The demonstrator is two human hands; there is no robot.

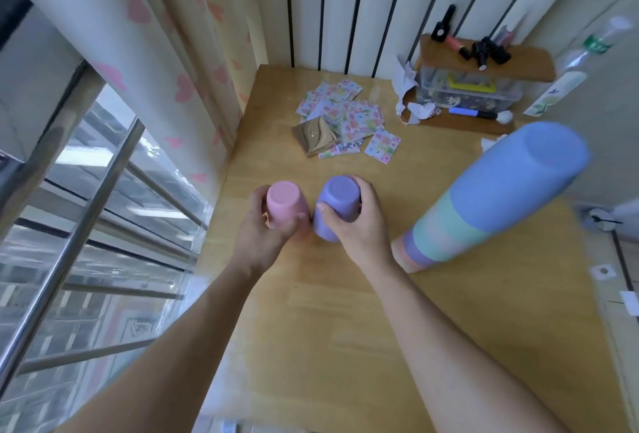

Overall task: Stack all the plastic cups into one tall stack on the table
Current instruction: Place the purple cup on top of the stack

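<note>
An upside-down pink cup (285, 202) stands on the wooden table (345, 329) with my left hand (266, 232) wrapped around its side. Right beside it is an upside-down purple cup (337, 204), gripped by my right hand (359, 225). The two cups nearly touch. To the right rises a tall stack of inverted cups (494, 197), blue on top, then green, purple and pink bands below, its base resting on the table.
Scattered flowery cards (349, 114) and a gold packet (314, 137) lie at the back of the table. A clear storage box with a yellow handle (470, 86) sits under a wooden board with dark small items. Curtain and window rails are left.
</note>
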